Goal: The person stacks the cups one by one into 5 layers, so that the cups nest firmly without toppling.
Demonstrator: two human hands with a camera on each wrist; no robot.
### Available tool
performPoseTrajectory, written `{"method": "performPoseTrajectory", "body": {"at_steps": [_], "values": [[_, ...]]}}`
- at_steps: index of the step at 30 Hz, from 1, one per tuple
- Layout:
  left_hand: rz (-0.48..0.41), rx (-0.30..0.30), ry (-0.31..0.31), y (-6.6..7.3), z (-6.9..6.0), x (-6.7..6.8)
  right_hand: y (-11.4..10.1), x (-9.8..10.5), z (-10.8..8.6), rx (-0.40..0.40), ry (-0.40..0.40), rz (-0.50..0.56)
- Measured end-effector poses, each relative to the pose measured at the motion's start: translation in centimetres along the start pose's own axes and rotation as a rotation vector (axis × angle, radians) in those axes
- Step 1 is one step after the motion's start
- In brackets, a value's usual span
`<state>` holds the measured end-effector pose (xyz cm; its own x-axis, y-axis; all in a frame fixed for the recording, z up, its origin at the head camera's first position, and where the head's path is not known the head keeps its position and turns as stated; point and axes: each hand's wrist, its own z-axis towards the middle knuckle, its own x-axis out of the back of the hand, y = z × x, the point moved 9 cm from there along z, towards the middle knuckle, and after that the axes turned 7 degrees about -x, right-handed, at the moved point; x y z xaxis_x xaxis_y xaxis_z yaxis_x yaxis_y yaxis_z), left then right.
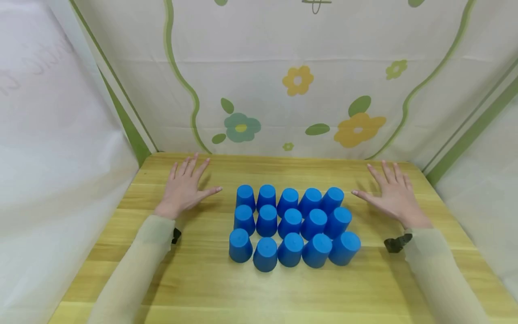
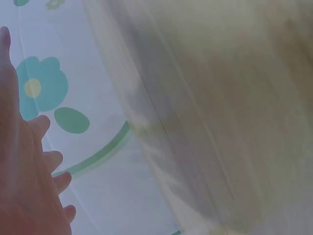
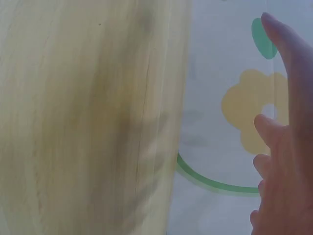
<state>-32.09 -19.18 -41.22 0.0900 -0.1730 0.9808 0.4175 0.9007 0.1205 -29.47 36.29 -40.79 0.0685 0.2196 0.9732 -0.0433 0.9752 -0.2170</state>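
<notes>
Several blue cups (image 1: 292, 220) stand upside down in three rows on the wooden table (image 1: 194, 279). To the left of the rows, my left hand (image 1: 184, 186) is spread with straight fingers and holds nothing. My right hand (image 1: 394, 195) is spread the same way on the right side, apart from the cups. In the left wrist view the left hand (image 2: 29, 161) shows at the left edge, above the table. The right wrist view has the right hand (image 3: 288, 147) at its right edge. Neither wrist view shows the cups.
A white cloth (image 1: 259, 81) with printed flowers and green lines hangs behind the table's far edge. White sheets flank the table, one sheet (image 1: 52, 148) on the left. A dark wrist strap (image 1: 396, 243) sits at the right cuff.
</notes>
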Motion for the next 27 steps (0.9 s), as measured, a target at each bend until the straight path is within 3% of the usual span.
{"method": "performPoseTrajectory", "body": {"at_steps": [16, 19, 27], "values": [[-0.046, -0.02, 0.057, 1.2, 0.5, 1.0, -1.8, 2.6, 0.2, 0.052, 0.076, 0.122], [-0.104, -0.019, 0.072, 1.6, 0.7, 1.1, -2.5, 3.4, 0.0, 0.057, 0.08, 0.156], [-0.361, 0.016, 0.115, 2.7, 0.7, 1.6, -4.0, 4.6, -0.3, 0.057, 0.064, 0.282]]}}
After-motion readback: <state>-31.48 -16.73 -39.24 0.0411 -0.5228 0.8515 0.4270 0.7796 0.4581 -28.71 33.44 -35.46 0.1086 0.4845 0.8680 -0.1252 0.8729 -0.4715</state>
